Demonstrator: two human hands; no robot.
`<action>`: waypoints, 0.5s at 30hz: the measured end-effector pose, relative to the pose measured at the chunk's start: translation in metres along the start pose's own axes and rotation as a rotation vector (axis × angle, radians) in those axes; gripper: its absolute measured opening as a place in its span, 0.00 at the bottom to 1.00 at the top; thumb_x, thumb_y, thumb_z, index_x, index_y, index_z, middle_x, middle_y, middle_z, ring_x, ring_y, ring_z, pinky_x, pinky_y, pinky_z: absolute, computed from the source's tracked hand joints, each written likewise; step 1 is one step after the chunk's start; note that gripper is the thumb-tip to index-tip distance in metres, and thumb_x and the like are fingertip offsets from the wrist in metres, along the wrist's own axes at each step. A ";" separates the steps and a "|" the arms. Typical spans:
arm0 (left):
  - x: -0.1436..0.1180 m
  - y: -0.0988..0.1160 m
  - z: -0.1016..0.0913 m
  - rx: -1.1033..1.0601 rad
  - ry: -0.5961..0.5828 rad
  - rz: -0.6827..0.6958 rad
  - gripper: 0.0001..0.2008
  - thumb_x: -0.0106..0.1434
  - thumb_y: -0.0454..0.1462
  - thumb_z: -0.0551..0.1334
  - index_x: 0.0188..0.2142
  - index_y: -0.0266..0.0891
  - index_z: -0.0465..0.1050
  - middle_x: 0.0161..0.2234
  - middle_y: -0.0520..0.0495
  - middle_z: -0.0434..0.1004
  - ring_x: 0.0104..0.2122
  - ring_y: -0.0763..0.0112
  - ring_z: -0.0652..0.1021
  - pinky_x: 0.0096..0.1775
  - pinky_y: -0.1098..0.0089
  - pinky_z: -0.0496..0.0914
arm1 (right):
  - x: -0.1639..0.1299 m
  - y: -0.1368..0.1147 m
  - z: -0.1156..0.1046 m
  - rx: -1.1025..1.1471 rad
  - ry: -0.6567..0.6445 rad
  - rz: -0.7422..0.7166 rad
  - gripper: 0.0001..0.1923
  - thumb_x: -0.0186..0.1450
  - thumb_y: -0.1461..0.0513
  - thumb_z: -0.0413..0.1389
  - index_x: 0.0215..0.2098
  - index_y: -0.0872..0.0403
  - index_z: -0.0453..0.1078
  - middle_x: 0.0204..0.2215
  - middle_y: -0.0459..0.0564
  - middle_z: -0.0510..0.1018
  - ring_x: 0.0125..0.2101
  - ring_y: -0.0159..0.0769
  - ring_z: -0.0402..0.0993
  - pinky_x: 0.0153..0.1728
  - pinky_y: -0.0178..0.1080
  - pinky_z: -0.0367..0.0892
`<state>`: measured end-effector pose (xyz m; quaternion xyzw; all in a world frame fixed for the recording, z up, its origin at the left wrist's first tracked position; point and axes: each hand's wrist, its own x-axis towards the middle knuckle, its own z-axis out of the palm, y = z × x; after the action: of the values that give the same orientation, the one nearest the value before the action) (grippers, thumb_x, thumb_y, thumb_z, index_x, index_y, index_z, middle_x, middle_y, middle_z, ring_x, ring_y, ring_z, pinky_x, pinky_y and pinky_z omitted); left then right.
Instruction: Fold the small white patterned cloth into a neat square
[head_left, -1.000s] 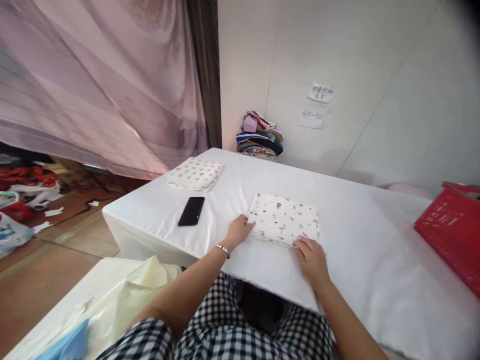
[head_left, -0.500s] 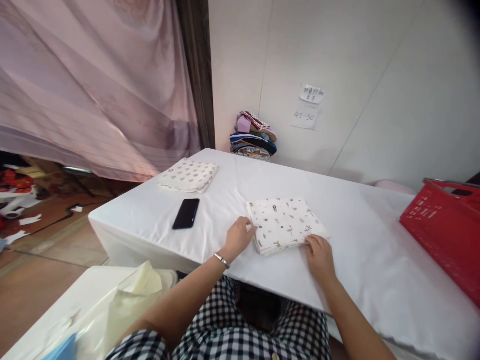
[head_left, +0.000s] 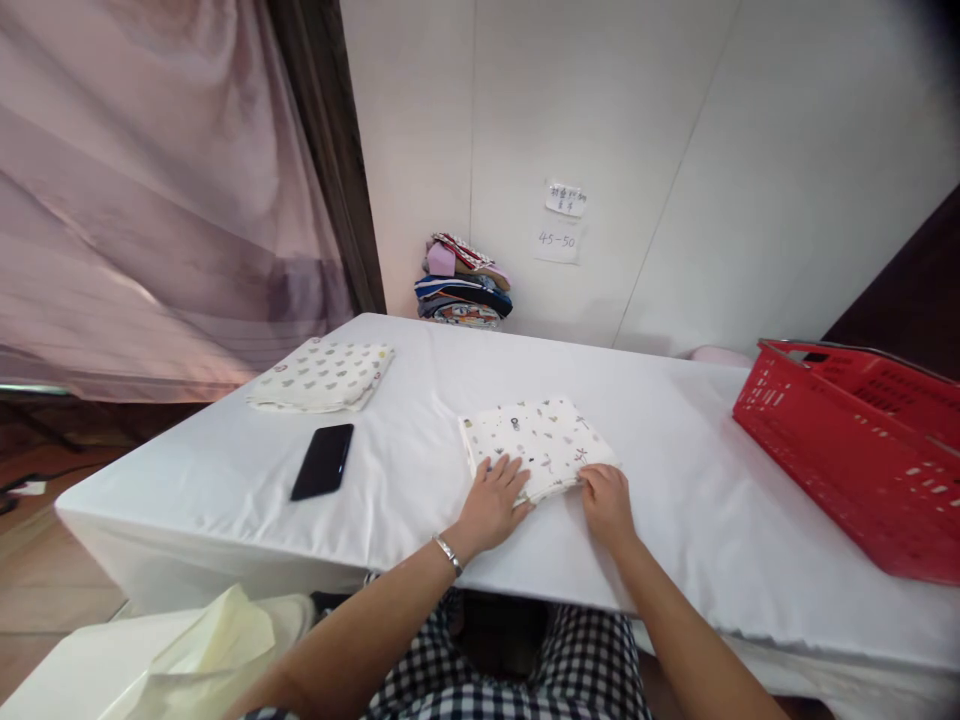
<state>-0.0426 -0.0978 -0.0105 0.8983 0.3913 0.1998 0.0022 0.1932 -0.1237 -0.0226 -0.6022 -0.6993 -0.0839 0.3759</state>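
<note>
Folded cloth (head_left: 536, 442) under left hand (head_left: 491, 502), right hand (head_left: 606, 503) at near edge

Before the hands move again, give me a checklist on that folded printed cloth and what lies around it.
1. Both hands on the cloth: ok. The left hand lies flat on its near left corner, and the right hand touches its near right edge.
2. Folded printed cloth flat on the white table: ok.
3. Edges squared: cannot tell; layers show at the near edge.
4. Black phone apart from the cloth: ok, it lies to the left.
5. Red basket apart from the cloth: ok, it stands far right.
6. Second folded cloth separate: ok, far left corner.
</note>
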 end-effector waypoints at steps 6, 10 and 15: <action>0.002 0.001 -0.001 0.039 0.012 0.009 0.22 0.64 0.46 0.54 0.56 0.44 0.63 0.59 0.42 0.63 0.60 0.54 0.61 0.58 0.47 0.52 | 0.036 -0.050 0.011 0.083 -0.092 -0.104 0.13 0.63 0.65 0.46 0.39 0.52 0.71 0.44 0.50 0.75 0.45 0.39 0.68 0.51 0.46 0.57; 0.002 0.001 -0.002 0.044 0.009 0.000 0.21 0.64 0.45 0.55 0.55 0.44 0.64 0.58 0.42 0.64 0.59 0.54 0.61 0.58 0.47 0.53 | 0.042 -0.074 0.024 0.048 -0.310 -0.117 0.18 0.66 0.58 0.46 0.53 0.50 0.65 0.57 0.53 0.65 0.58 0.44 0.56 0.57 0.53 0.49; 0.001 0.000 -0.003 0.033 0.005 0.025 0.22 0.63 0.45 0.56 0.56 0.44 0.64 0.59 0.43 0.63 0.60 0.54 0.60 0.58 0.47 0.52 | 0.022 -0.062 0.025 -0.035 -0.457 -0.052 0.22 0.69 0.53 0.43 0.56 0.52 0.63 0.60 0.54 0.61 0.61 0.46 0.52 0.58 0.53 0.47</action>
<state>-0.0431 -0.0970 -0.0076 0.9024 0.3835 0.1957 -0.0160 0.1264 -0.1085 -0.0055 -0.5938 -0.7800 0.0326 0.1949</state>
